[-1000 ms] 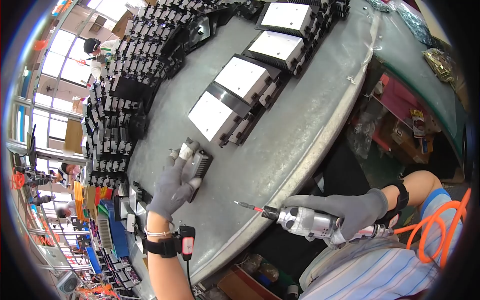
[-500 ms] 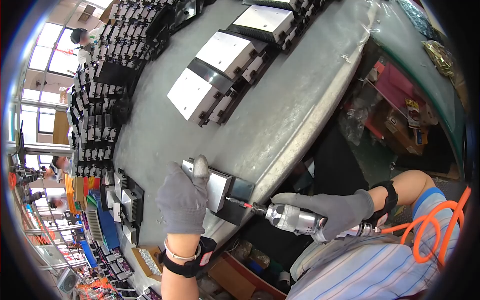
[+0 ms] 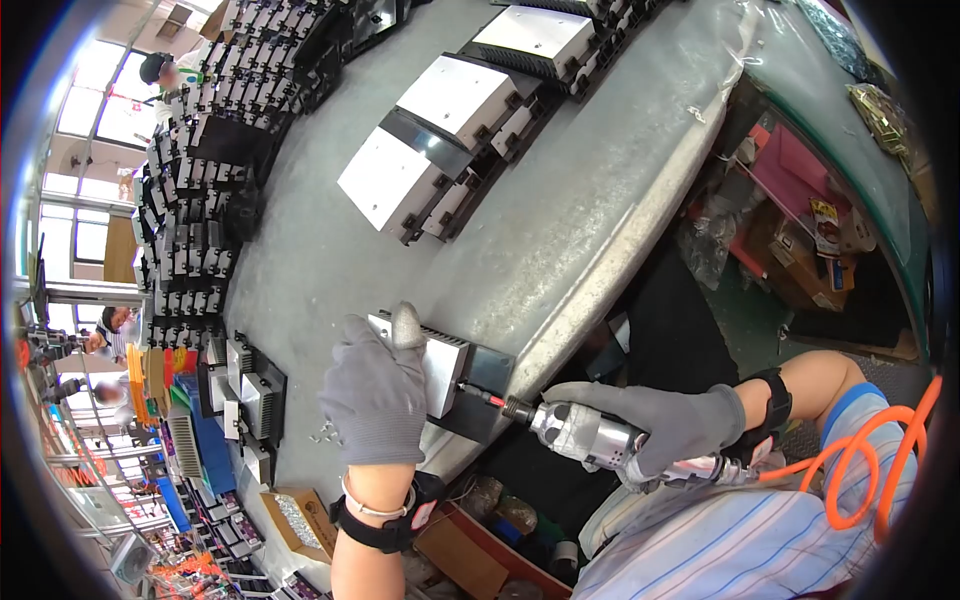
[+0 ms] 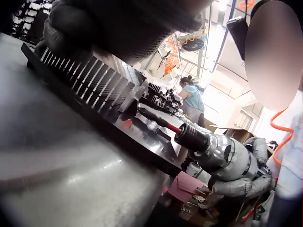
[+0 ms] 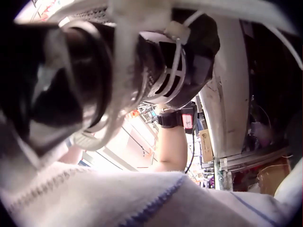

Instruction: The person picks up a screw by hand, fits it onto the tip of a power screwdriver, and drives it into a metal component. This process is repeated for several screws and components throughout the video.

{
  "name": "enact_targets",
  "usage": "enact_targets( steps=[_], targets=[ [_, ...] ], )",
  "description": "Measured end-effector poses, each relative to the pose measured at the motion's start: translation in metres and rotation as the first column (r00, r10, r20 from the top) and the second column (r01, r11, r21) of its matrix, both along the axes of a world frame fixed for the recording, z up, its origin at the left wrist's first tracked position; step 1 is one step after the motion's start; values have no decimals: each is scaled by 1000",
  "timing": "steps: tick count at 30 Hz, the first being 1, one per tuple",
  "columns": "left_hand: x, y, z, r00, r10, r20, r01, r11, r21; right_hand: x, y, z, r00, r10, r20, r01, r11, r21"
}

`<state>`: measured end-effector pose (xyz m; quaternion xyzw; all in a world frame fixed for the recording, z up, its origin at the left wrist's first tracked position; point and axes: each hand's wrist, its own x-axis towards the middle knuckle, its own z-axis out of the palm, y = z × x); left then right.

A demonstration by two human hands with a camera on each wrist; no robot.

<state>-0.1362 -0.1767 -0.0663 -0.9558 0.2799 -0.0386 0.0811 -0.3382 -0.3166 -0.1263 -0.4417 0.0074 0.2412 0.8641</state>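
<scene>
The gloved left hand (image 3: 378,395) grips a finned metal heatsink (image 3: 441,375) that sits on a dark plate (image 3: 487,371) near the table's front edge. In the gloved right hand (image 3: 680,420) is a silver power screwdriver (image 3: 585,433), its bit pointing left and its tip at the side of the heatsink. The left wrist view shows the heatsink's fins (image 4: 90,80) from the side, with the bit (image 4: 156,118) reaching the end of the block. The driver's body fills much of the right wrist view, where the right hand's fingers are hard to make out.
White-topped units (image 3: 390,180) stand in a row at the upper middle of the grey table (image 3: 310,240). Many small black-and-silver parts line the left. An open box of screws (image 3: 297,522) sits lower left. An orange hose (image 3: 850,490) loops at the right.
The left hand has brought the heatsink and dark plate towards the table's front edge, turning them. The screwdriver has moved slightly left, and its tip now meets the heatsink's side.
</scene>
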Motion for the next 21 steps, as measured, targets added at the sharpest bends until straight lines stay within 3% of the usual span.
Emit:
enact_targets(
  steps=[4, 10, 21],
  targets=[
    [-5, -4, 4, 1000, 7, 17, -7, 1000, 0, 0, 3, -3, 998, -16, -66, 21, 997, 74],
    [-3, -2, 1, 1000, 16, 9, -16, 1000, -18, 5, -5, 12, 997, 44, -68, -45, 999, -9],
    [-4, -6, 5, 998, 60, -30, -60, 998, -3, 8, -7, 12, 996, 44, -81, -41, 998, 40]
  ],
)
